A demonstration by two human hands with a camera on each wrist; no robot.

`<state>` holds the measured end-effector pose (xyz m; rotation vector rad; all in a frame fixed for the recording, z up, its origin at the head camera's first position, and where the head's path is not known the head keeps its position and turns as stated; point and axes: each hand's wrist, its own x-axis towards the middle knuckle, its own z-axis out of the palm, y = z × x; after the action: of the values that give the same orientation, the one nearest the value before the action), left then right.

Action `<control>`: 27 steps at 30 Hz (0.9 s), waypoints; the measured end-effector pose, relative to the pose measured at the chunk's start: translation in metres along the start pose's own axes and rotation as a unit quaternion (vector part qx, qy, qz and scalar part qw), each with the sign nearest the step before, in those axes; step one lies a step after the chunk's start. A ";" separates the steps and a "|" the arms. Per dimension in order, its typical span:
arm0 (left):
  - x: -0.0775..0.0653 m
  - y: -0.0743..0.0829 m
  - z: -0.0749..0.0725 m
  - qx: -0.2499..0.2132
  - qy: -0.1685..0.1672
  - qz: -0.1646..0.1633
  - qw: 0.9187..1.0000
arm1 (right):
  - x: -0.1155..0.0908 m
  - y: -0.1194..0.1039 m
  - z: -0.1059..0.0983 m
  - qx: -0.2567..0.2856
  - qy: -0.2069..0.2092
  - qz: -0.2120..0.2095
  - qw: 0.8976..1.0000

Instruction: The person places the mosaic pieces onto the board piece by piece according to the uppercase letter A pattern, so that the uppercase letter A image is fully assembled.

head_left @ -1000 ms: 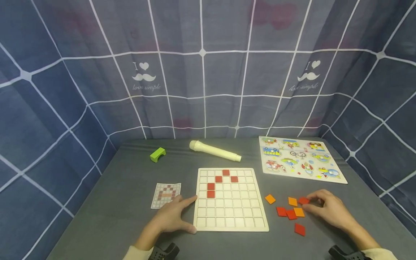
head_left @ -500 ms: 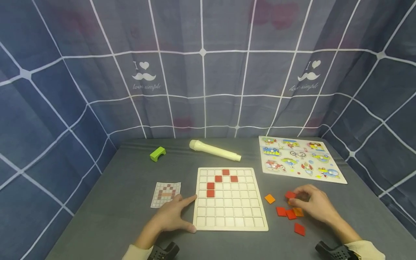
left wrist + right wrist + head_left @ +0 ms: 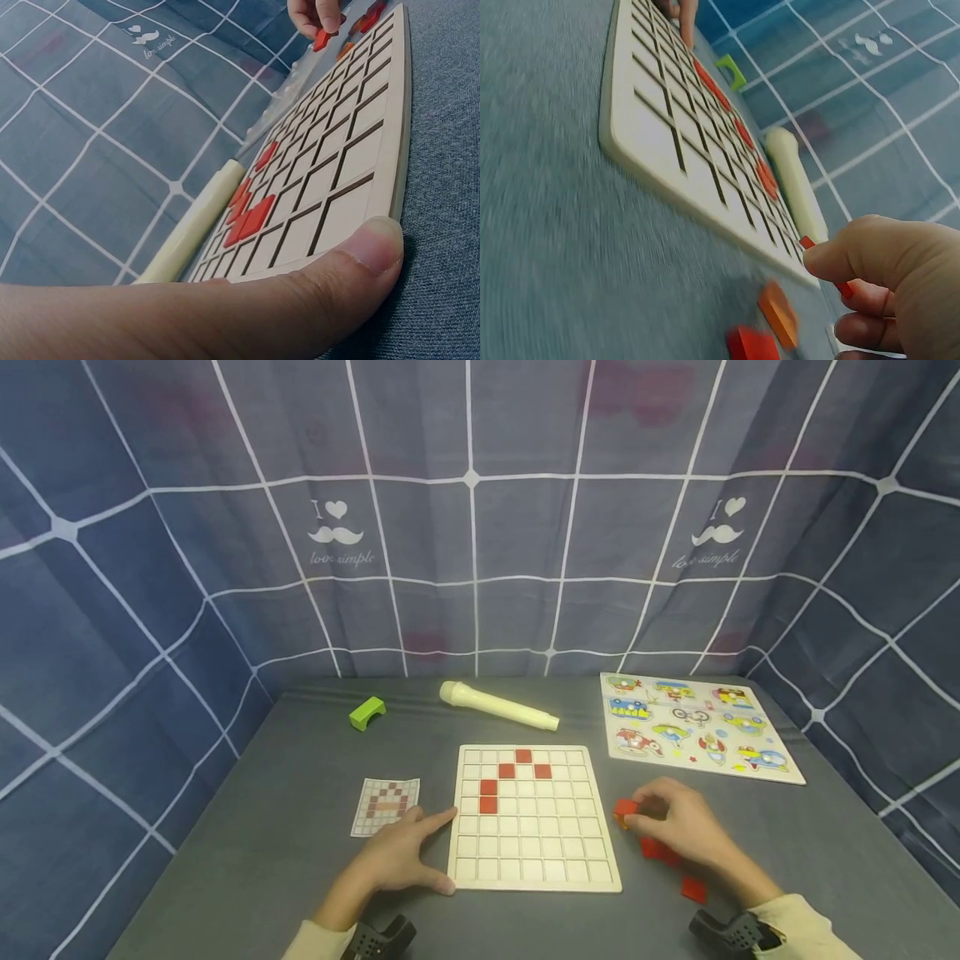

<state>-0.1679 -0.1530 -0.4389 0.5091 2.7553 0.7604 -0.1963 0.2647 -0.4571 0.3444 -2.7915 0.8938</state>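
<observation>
My right hand (image 3: 678,822) pinches a red square tile (image 3: 626,807) between thumb and fingers, just off the right edge of a pale grid board (image 3: 536,877). In the right wrist view the held tile (image 3: 844,289) sticks out from behind the thumb. Several red tiles (image 3: 488,787) sit in the board's upper squares. With thumb and index finger spread, my left hand (image 3: 397,856) touches the board's left edge. Loose tiles lie under and beside the right hand, partly hidden by it, among them a red one (image 3: 694,890) and an orange one (image 3: 780,315).
A small card (image 3: 370,793) printed with a grid pattern lies left of the board. Behind are a green arch block (image 3: 367,713) and a cream microphone-shaped stick (image 3: 498,703). A picture puzzle board (image 3: 701,727) of vehicles lies at the back right, before a grid-patterned curtain (image 3: 517,527).
My right hand has carried the red tile leftward from the loose tiles' far side to near the board's right edge. The left hand has stayed at the board.
</observation>
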 end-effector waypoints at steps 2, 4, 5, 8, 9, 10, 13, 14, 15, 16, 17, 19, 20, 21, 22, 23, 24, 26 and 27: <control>0.000 -0.001 0.000 -0.001 -0.001 -0.002 1.000 | 0.004 -0.007 0.006 0.001 -0.001 -0.013 1.000; 0.000 -0.001 0.000 -0.004 -0.003 -0.003 1.000 | 0.008 -0.014 0.013 0.005 -0.003 -0.026 1.000; 0.000 -0.002 0.001 -0.004 -0.003 -0.004 1.000 | 0.010 -0.017 0.016 0.009 -0.004 -0.035 0.999; 0.000 -0.003 0.001 -0.004 -0.006 -0.004 1.000 | 0.014 -0.030 0.026 0.022 -0.010 -0.059 0.998; 0.000 -0.003 0.001 -0.004 -0.006 -0.004 1.000 | 0.015 -0.034 0.030 0.027 -0.015 -0.066 0.997; 0.000 -0.004 0.002 -0.004 -0.006 -0.004 1.000 | 0.016 -0.039 0.033 0.034 -0.023 -0.074 0.996; 0.000 -0.004 0.002 -0.004 -0.006 -0.004 1.000 | 0.018 -0.054 0.045 0.053 -0.045 -0.092 0.993; 0.000 -0.004 0.001 -0.002 -0.005 -0.003 1.000 | 0.019 -0.059 0.049 0.060 -0.052 -0.101 0.992; 0.000 -0.005 0.001 -0.001 -0.004 -0.002 1.000 | 0.020 -0.064 0.053 0.065 -0.057 -0.108 0.990; 0.000 -0.005 0.001 0.001 -0.003 -0.001 1.000 | 0.021 -0.069 0.057 0.069 -0.060 -0.115 0.989; 0.000 -0.005 0.000 0.003 -0.002 0.000 1.000 | 0.022 -0.073 0.061 0.073 -0.064 -0.120 0.988; 0.001 -0.004 -0.001 0.006 0.000 0.001 1.000 | 0.024 -0.082 0.068 0.075 -0.072 -0.128 0.986; 0.001 -0.004 -0.001 0.006 0.000 0.000 1.000 | 0.025 -0.087 0.072 0.072 -0.075 -0.133 0.986; 0.001 -0.004 -0.001 0.006 -0.001 -0.002 1.000 | 0.026 -0.091 0.075 0.068 -0.079 -0.136 0.985; 0.001 -0.004 -0.001 0.006 -0.001 -0.003 1.000 | 0.027 -0.096 0.078 0.063 -0.082 -0.141 0.985; 0.002 -0.003 -0.001 0.005 -0.001 -0.005 1.000 | 0.028 -0.100 0.081 0.057 -0.084 -0.147 0.984; 0.002 -0.003 -0.001 0.004 -0.001 -0.006 1.000 | 0.029 -0.103 0.084 0.051 -0.085 -0.154 0.983; 0.002 -0.002 0.000 0.002 -0.002 -0.008 1.000 | 0.031 -0.110 0.089 0.043 -0.081 -0.167 0.982; 0.002 -0.001 0.000 0.002 -0.001 -0.007 1.000 | 0.031 -0.112 0.091 0.042 -0.079 -0.171 0.981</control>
<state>-0.1699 -0.1533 -0.4398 0.4897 2.7557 0.7503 -0.2047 0.1174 -0.4608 0.9131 -2.7130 0.9347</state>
